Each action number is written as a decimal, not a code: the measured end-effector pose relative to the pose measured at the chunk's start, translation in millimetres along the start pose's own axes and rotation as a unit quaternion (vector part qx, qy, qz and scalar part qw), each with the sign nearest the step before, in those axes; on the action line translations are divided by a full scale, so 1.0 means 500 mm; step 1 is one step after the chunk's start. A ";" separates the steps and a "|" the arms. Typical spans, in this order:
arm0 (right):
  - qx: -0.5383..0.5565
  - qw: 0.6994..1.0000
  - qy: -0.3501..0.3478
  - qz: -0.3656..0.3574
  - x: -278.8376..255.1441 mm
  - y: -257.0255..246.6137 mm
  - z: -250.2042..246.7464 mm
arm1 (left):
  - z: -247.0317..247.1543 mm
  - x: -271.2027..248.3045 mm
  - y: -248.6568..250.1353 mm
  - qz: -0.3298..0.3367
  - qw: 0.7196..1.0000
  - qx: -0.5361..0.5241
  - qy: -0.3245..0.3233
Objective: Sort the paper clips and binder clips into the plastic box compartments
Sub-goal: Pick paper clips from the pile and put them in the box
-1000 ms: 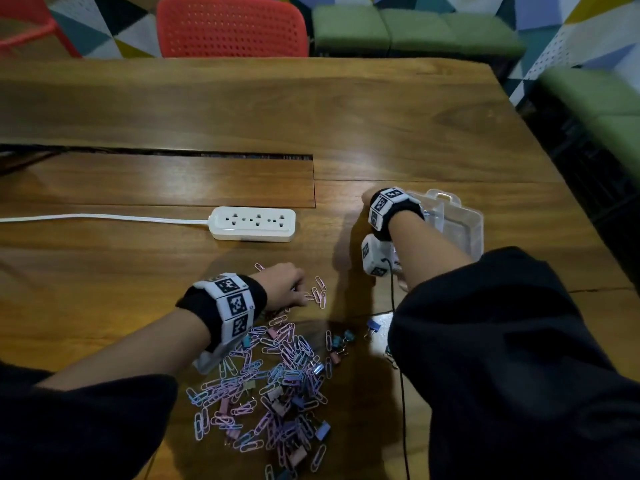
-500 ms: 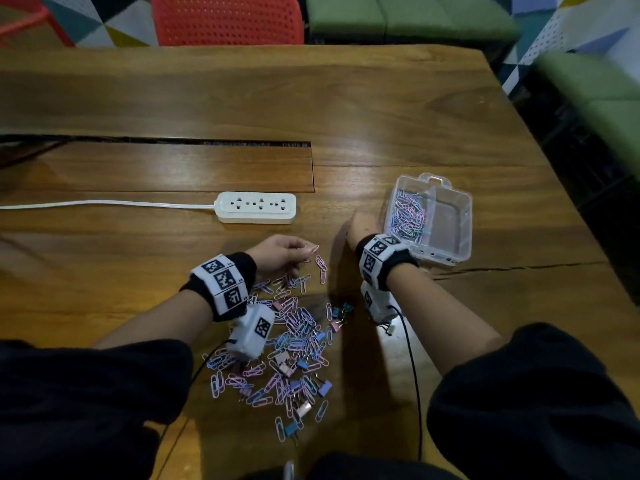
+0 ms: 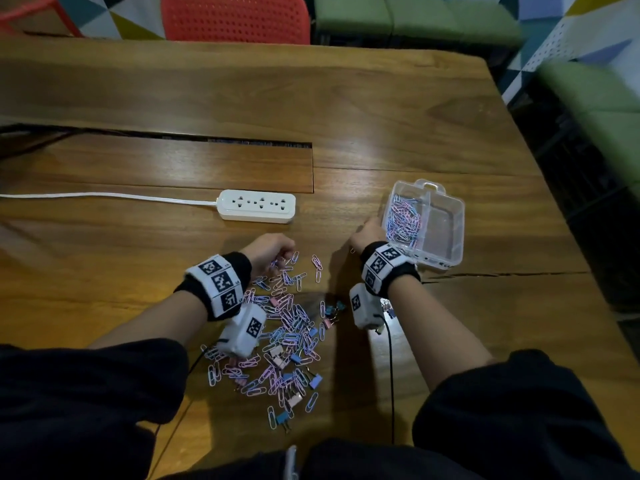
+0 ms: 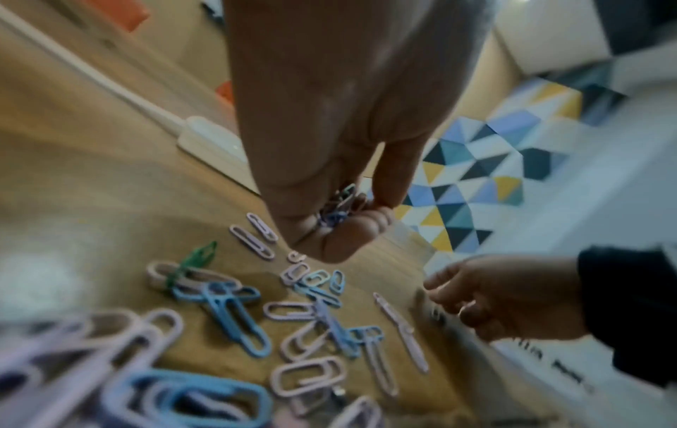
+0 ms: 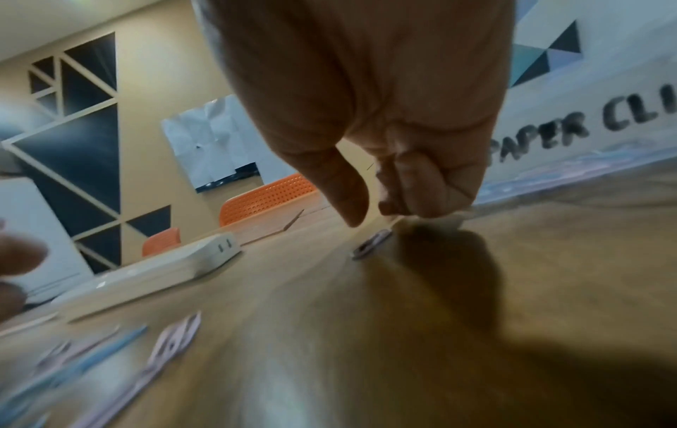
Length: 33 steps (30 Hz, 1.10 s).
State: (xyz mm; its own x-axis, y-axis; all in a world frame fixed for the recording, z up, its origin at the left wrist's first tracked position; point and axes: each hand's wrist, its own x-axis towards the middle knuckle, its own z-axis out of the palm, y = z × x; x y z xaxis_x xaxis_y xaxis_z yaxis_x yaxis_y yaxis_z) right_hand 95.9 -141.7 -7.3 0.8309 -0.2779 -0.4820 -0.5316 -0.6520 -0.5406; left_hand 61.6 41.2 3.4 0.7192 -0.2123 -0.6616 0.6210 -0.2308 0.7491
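Wide black sleeves (image 3: pixel 86 393) end near the elbows, and the left hand (image 3: pixel 266 247) and right hand (image 3: pixel 367 233) wear nothing. Each wrist carries a black band (image 3: pixel 218 285) faced with white squares printed with black block markers. Beneath each hangs a white camera housing (image 3: pixel 244 329), marker-tagged, trailing a thin black cable (image 3: pixel 391 375).

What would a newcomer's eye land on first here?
The scatter of pink and blue paper clips on the wooden table, between the two arms. Next, the left hand gripping a small bunch of clips above it, and the clear plastic box at the right, its left compartment holding clips.
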 end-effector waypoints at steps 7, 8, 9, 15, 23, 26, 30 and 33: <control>-0.048 0.997 -0.011 -0.066 -0.055 0.063 0.016 | 0.007 0.000 -0.036 0.064 0.928 0.364 0.038; -0.033 0.997 0.003 -0.063 -0.052 0.071 0.017 | 0.008 0.003 -0.042 0.066 0.911 0.406 0.041; -0.021 0.998 0.012 -0.057 -0.049 0.074 0.017 | 0.009 0.005 -0.046 0.064 0.897 0.434 0.047; -0.023 0.999 0.033 -0.028 -0.038 0.050 0.012 | 0.036 0.007 -0.048 0.090 0.845 0.524 0.062; -0.145 0.986 -0.029 -0.073 -0.037 0.034 0.034 | 0.043 -0.012 -0.053 0.084 0.891 0.440 0.076; -0.125 0.983 -0.041 -0.129 -0.066 0.048 0.040 | 0.046 -0.015 -0.049 0.092 0.863 0.487 0.096; 0.013 0.989 -0.064 -0.136 -0.079 0.057 0.045 | 0.064 0.009 -0.060 0.104 0.843 0.518 0.098; 0.272 0.954 -0.121 -0.041 -0.083 0.042 0.034 | 0.074 0.009 -0.053 0.089 0.852 0.509 0.082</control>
State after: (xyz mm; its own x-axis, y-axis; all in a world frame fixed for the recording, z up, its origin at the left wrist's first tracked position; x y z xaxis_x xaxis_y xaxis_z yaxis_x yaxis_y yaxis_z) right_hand 47.3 -132.0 -10.2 0.8462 -0.0276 -0.5322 -0.5276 -0.1832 -0.8295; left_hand 37.0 11.3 -20.7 0.8593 -0.2135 -0.4647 -0.0340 -0.9305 0.3647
